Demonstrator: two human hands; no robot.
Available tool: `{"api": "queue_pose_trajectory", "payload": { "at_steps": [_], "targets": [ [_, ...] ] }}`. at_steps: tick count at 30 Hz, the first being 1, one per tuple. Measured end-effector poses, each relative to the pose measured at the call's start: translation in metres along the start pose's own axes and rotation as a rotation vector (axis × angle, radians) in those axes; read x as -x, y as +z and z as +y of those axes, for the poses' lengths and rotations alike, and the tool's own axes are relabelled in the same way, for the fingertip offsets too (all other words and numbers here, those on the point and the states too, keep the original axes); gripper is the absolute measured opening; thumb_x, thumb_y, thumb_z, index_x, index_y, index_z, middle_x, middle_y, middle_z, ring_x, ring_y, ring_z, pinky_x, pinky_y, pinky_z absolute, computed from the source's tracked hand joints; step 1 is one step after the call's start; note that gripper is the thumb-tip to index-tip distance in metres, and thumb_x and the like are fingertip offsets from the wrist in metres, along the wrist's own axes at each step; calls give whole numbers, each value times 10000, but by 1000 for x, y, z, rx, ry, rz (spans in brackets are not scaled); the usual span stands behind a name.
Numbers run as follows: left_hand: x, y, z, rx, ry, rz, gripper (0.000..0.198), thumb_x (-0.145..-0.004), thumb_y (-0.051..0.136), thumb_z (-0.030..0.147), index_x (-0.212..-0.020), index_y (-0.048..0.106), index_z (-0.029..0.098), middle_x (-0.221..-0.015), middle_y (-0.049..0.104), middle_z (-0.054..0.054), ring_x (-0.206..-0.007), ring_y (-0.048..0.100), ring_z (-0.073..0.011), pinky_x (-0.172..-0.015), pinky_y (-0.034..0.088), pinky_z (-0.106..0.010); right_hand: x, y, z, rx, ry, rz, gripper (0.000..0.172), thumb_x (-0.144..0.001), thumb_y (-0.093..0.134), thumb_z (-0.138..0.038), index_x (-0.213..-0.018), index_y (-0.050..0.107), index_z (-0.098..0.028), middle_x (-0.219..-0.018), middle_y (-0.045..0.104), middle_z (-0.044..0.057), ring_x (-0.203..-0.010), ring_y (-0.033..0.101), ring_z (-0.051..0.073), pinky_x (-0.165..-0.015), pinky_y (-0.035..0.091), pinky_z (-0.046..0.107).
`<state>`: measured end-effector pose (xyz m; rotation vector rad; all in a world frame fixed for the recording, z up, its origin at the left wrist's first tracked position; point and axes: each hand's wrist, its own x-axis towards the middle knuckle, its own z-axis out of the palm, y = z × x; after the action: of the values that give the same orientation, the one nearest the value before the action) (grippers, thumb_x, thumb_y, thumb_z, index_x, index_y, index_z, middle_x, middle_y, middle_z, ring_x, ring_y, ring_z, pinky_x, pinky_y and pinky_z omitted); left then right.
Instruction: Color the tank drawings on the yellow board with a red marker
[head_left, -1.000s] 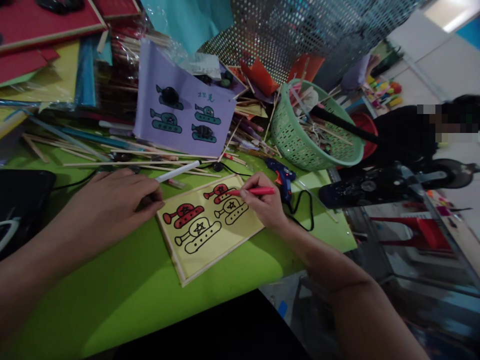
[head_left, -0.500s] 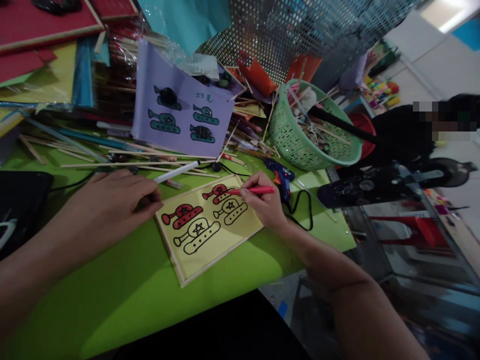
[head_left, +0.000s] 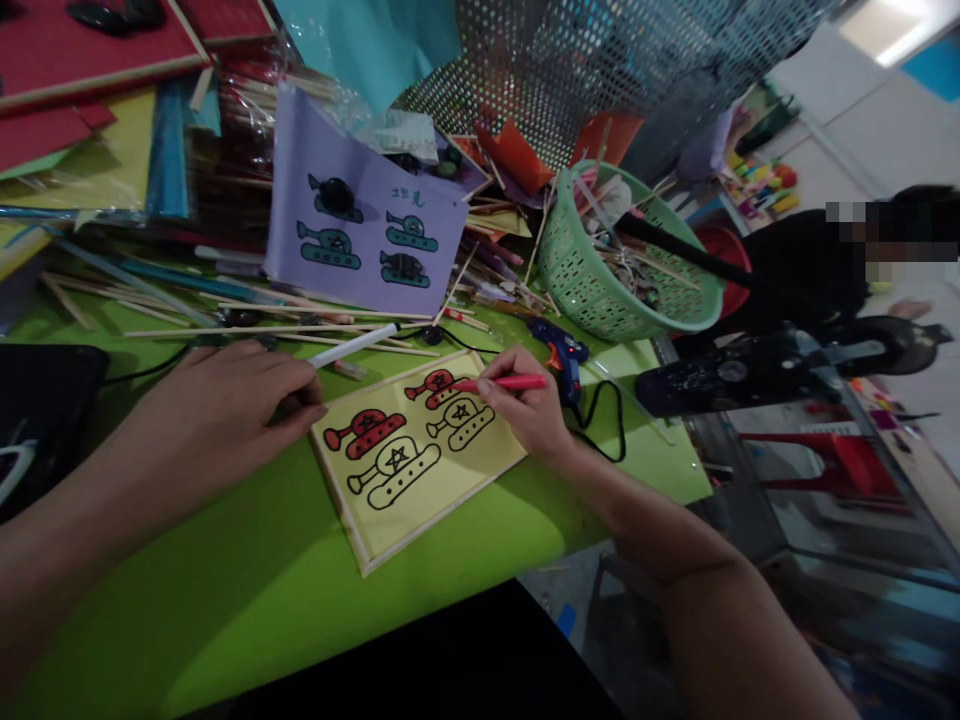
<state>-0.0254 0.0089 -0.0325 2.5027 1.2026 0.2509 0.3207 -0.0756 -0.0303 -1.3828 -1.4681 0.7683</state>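
My right hand (head_left: 525, 395) grips a red marker (head_left: 517, 382), its tip on the upper right tank drawing of a yellow board (head_left: 442, 490) edged with thin wooden strips. That tank and the upper left one are coloured red. The two lower tanks show only black outlines. My left hand (head_left: 240, 395) is closed at the board's left corner, thumb and forefinger together. A white marker (head_left: 356, 345) with a black end juts out from behind its fingers. Behind the board stands a purple sheet (head_left: 367, 220) with several green tank drawings, some bearing dark lumps.
A blue glue gun (head_left: 559, 350) with a black cord lies right of the board. Beyond it stands a green basket (head_left: 592, 270) of sticks and tools. Wooden sticks (head_left: 285, 328) litter the back of the green table (head_left: 247, 600). A black device (head_left: 45, 410) sits left. Another person (head_left: 802, 260) is at right.
The red marker's tip has shifted slightly along the upper right tank with my right hand. My left hand and the board stay put. The other person's hand now shows at right.
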Motion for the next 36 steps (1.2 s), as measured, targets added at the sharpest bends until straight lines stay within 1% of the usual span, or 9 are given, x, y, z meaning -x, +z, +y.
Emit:
{"api": "queue_pose_trajectory", "payload": {
  "at_steps": [6,12,14,18,23,26,30,36],
  "targets": [
    [-2,-1,1,3,-17,-19,279,-956,526,493,-802,689,326,-806,747,-51,-910,660,-333,-830,399,-455,0,-1,1,4,23,21,118,-906,792,-284,-857,687,-258,-773,658,-31,-703,590,171,-680,474,352],
    [-2,0,1,5,-25,-10,298,-963,516,517,-818,701,334,-825,758,-45,-920,669,-336,-833,406,-458,0,-2,0,-8,14,-1,119,-907,791,-274,-849,687,-260,-768,652,-31,-692,571,170,-683,466,354],
    [-2,0,1,1,-30,-12,322,-966,506,541,-810,697,333,-828,760,-50,-923,674,-343,-833,411,-465,0,-3,0,5,19,14,120,-898,790,-278,-844,685,-263,-770,652,-28,-700,572,175,-688,472,357],
    [-2,1,1,4,-5,-1,326,-970,492,528,-808,697,332,-824,760,-54,-931,683,-350,-828,419,-471,0,-3,1,6,21,36,121,-897,792,-286,-852,682,-266,-779,654,-24,-719,585,184,-705,486,364],
    [-2,1,1,5,-3,7,338,-976,483,536,-803,690,332,-811,756,-51,-915,678,-343,-815,415,-468,0,-3,1,-7,2,7,111,-918,793,-258,-868,694,-262,-786,655,-26,-717,587,179,-705,482,360],
    [-2,1,0,2,-10,0,316,-968,491,518,-813,695,333,-830,768,-45,-922,675,-339,-830,414,-468,0,-4,2,9,-4,15,112,-915,785,-232,-864,690,-263,-788,657,-27,-718,594,180,-696,474,352],
    [-2,0,0,3,-21,-16,317,-956,488,527,-812,696,336,-825,760,-41,-922,673,-336,-836,415,-465,-1,-4,3,4,2,34,117,-908,789,-259,-855,685,-261,-775,655,-30,-707,589,177,-686,465,348],
    [-3,-3,4,-11,-39,-47,321,-956,484,522,-820,695,322,-842,770,-63,-934,665,-345,-853,424,-478,-1,-3,-2,1,17,14,114,-892,790,-264,-846,687,-260,-774,652,-29,-704,585,178,-690,473,352]
  ]
}}
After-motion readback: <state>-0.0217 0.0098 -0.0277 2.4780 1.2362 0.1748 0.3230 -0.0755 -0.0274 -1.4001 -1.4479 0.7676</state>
